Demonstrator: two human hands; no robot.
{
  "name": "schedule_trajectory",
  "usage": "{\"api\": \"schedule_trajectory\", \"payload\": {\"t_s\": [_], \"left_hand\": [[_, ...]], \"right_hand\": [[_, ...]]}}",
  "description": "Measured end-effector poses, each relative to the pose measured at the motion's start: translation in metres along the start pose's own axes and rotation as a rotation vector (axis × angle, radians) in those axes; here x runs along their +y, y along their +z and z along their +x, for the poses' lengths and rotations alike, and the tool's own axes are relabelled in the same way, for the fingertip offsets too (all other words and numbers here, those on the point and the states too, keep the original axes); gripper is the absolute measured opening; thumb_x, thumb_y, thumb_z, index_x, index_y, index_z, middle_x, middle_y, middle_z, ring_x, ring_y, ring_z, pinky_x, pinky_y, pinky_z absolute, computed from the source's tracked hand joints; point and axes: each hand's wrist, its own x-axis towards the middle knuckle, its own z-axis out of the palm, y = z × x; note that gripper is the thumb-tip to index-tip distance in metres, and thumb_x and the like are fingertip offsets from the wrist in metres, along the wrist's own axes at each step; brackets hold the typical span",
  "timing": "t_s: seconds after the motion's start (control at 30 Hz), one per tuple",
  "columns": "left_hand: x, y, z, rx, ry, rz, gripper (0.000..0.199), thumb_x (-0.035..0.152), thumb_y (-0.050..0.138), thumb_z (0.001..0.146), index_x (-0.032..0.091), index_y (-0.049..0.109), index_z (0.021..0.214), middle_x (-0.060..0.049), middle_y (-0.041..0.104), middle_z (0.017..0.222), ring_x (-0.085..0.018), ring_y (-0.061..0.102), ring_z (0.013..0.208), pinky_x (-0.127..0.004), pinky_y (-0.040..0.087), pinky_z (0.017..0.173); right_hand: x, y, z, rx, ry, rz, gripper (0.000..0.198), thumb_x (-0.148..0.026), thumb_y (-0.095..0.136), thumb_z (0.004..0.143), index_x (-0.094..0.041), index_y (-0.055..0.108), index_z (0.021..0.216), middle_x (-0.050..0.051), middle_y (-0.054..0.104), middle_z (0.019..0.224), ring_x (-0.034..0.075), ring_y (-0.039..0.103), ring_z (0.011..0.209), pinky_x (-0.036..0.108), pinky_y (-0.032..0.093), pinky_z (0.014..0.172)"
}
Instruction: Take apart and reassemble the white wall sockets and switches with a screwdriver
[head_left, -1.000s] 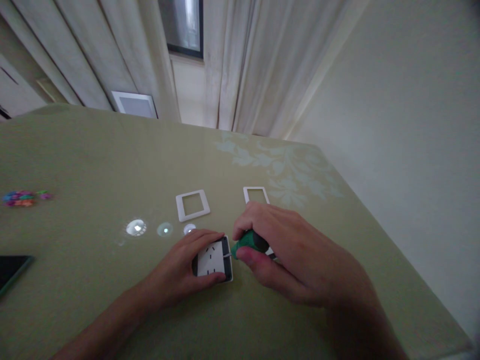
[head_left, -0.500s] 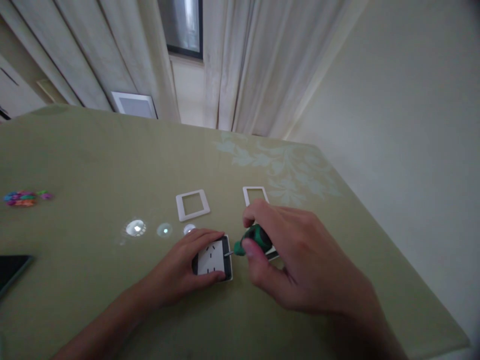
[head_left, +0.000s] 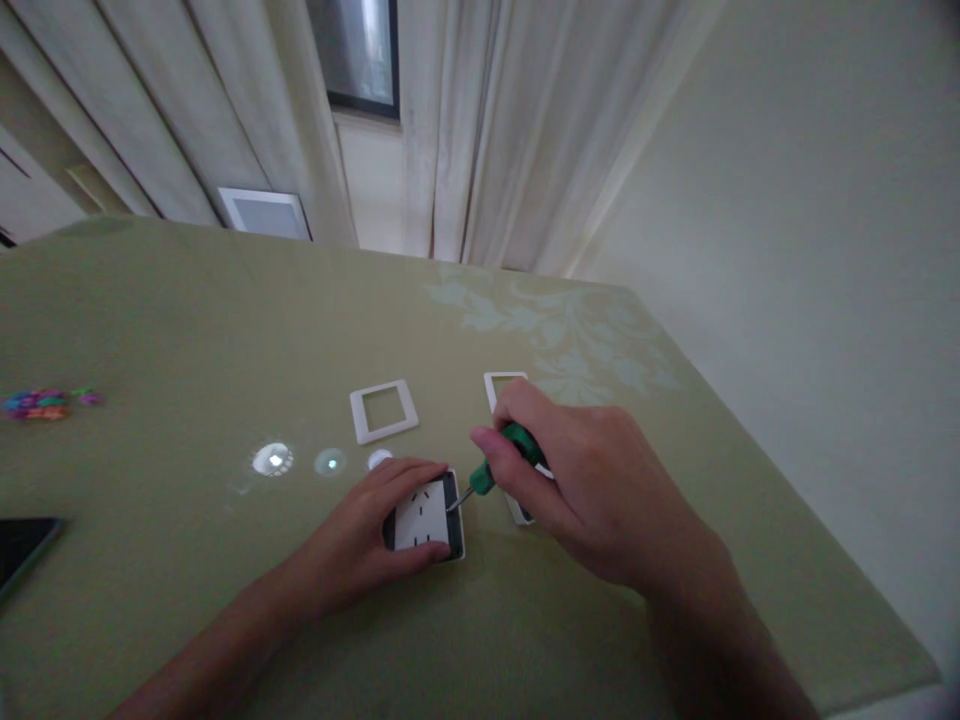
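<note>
My left hand (head_left: 379,520) grips a white wall socket (head_left: 421,518) with a dark border, thumb on the near side and fingers on the far side. In my right hand (head_left: 577,480) is a green and black screwdriver (head_left: 484,477), held by its handle. Its tip meets the dark strip on the socket's right side; the screw there is too small to make out. Partly behind my right hand lies a second white and dark piece (head_left: 519,510). One white square frame (head_left: 384,411) lies beyond the socket, and another white frame (head_left: 504,380) is partly covered by my right hand.
The pale green tablecloth (head_left: 225,330) bears several bright light spots. Small colourful pieces (head_left: 46,404) lie at the far left, with a dark flat object (head_left: 26,550) nearer. Curtains (head_left: 547,130) hang behind the table, and a wall (head_left: 825,250) rises at right.
My right hand has turned, and the screwdriver's handle has risen, tilting the shaft more steeply. More of the second piece behind it shows. My left hand and the socket have stayed put.
</note>
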Motion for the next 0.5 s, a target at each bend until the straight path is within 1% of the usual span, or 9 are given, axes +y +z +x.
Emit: {"api": "schedule_trajectory", "payload": {"t_s": [0.1,0.13,0.17,0.2,0.27,0.33,0.37,0.43,0.5], "left_hand": [[-0.0002,0.0002,0.0000,-0.004,-0.006,-0.009,0.064,0.045,0.083,0.092,0.034,0.061,0.151,-0.010,0.067,0.150,-0.036,0.065,0.137,-0.056,0.055,0.116],[-0.0008,0.0003,-0.0002,-0.001,0.001,-0.011,0.064,0.045,0.084,0.092,0.034,0.061,0.151,-0.010,0.067,0.150,-0.036,0.065,0.136,-0.056,0.055,0.115],[-0.0014,0.0005,-0.0005,0.002,0.008,-0.013,0.065,0.045,0.085,0.091,0.034,0.061,0.151,-0.010,0.067,0.150,-0.036,0.065,0.136,-0.056,0.055,0.115],[-0.0021,0.0007,-0.0009,0.005,0.012,-0.013,0.066,0.045,0.085,0.091,0.035,0.061,0.151,-0.009,0.067,0.150,-0.036,0.065,0.136,-0.056,0.056,0.115],[-0.0034,0.0011,-0.0015,0.003,0.011,-0.011,0.066,0.045,0.085,0.091,0.037,0.060,0.152,-0.008,0.067,0.149,-0.036,0.065,0.135,-0.055,0.056,0.114],[-0.0046,0.0017,-0.0021,0.002,0.008,-0.008,0.067,0.045,0.084,0.092,0.038,0.058,0.153,-0.008,0.067,0.150,-0.035,0.065,0.136,-0.055,0.056,0.115],[-0.0052,0.0020,-0.0023,0.000,0.009,-0.008,0.067,0.044,0.084,0.092,0.038,0.058,0.154,-0.008,0.066,0.151,-0.036,0.065,0.136,-0.055,0.055,0.115],[-0.0066,0.0029,-0.0027,0.006,0.020,-0.011,0.068,0.043,0.085,0.092,0.038,0.057,0.155,-0.009,0.065,0.153,-0.036,0.063,0.138,-0.056,0.054,0.116],[-0.0079,0.0036,-0.0031,0.010,0.027,-0.016,0.069,0.043,0.085,0.092,0.038,0.057,0.155,-0.009,0.064,0.154,-0.036,0.063,0.139,-0.057,0.054,0.117]], "right_hand": [[-0.0009,-0.0024,-0.0010,-0.071,-0.144,0.095,0.011,-0.028,0.050,0.108,-0.022,0.059,0.109,0.004,0.072,0.096,0.019,0.066,0.081,0.030,0.042,0.072],[-0.0010,-0.0026,-0.0013,-0.068,-0.176,0.107,0.011,-0.026,0.051,0.105,-0.022,0.059,0.111,0.005,0.073,0.101,0.020,0.066,0.086,0.030,0.044,0.076],[-0.0009,-0.0020,-0.0013,-0.051,-0.185,0.098,0.011,-0.027,0.053,0.104,-0.022,0.059,0.112,0.006,0.073,0.101,0.020,0.066,0.088,0.031,0.044,0.076],[-0.0007,-0.0008,-0.0010,-0.026,-0.171,0.072,0.012,-0.030,0.054,0.104,-0.021,0.059,0.111,0.005,0.073,0.097,0.020,0.065,0.084,0.030,0.042,0.073],[-0.0001,0.0020,0.0001,0.027,-0.110,-0.001,0.018,-0.039,0.056,0.107,-0.022,0.059,0.105,0.003,0.071,0.083,0.018,0.061,0.070,0.030,0.037,0.066],[-0.0005,0.0033,0.0006,0.017,-0.110,-0.032,0.022,-0.041,0.053,0.110,-0.022,0.060,0.100,0.002,0.071,0.078,0.017,0.060,0.067,0.030,0.036,0.066],[-0.0012,0.0029,0.0003,-0.003,-0.144,-0.020,0.020,-0.037,0.052,0.111,-0.022,0.061,0.101,0.002,0.073,0.082,0.017,0.063,0.071,0.030,0.039,0.069],[-0.0029,0.0012,-0.0011,-0.047,-0.226,0.040,0.014,-0.027,0.051,0.109,-0.021,0.063,0.112,0.006,0.077,0.100,0.020,0.069,0.088,0.032,0.046,0.079],[-0.0036,0.0003,-0.0024,-0.038,-0.249,0.072,0.020,-0.025,0.053,0.105,-0.018,0.062,0.122,0.009,0.078,0.112,0.023,0.071,0.098,0.034,0.048,0.084]]}}
